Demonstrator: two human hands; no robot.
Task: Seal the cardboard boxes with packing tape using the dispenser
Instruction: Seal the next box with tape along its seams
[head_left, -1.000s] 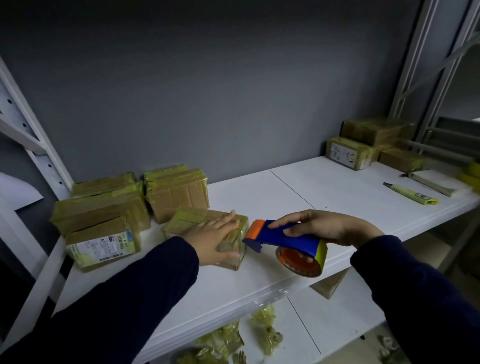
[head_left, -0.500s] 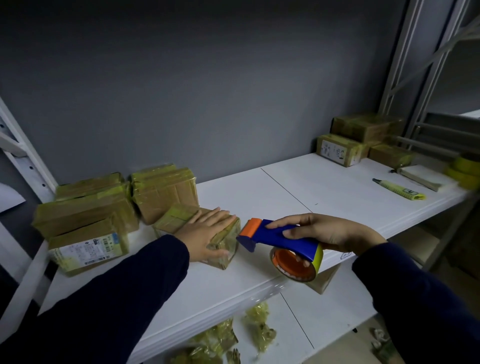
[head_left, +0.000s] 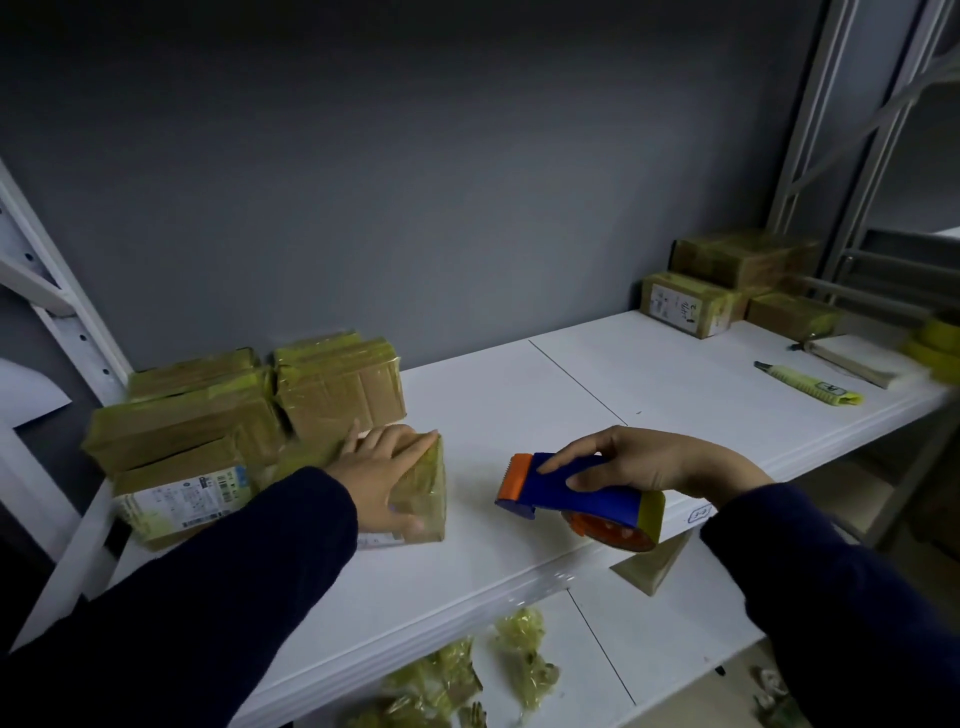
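A small taped cardboard box (head_left: 423, 493) lies on the white shelf (head_left: 519, 415), close to the stack of taped boxes (head_left: 208, 426) at the left. My left hand (head_left: 382, 475) rests flat on top of that box, fingers straight and thumb at its front edge. My right hand (head_left: 644, 462) grips the blue tape dispenser (head_left: 576, 491) with its orange blade end pointing left, held above the shelf's front edge, apart from the box. Its orange roll hub hangs under the handle.
More taped boxes (head_left: 727, 280) stand at the back right. A yellow utility knife (head_left: 810, 382) and a notepad (head_left: 852, 358) lie at the right, with yellow tape rolls (head_left: 935, 343) by the edge. Crumpled tape scraps (head_left: 467, 670) and another box (head_left: 649, 566) sit on the lower shelf.
My left hand has slid the small box left toward the stack. The gap between the box and the dispenser has widened; my right hand keeps holding the dispenser.
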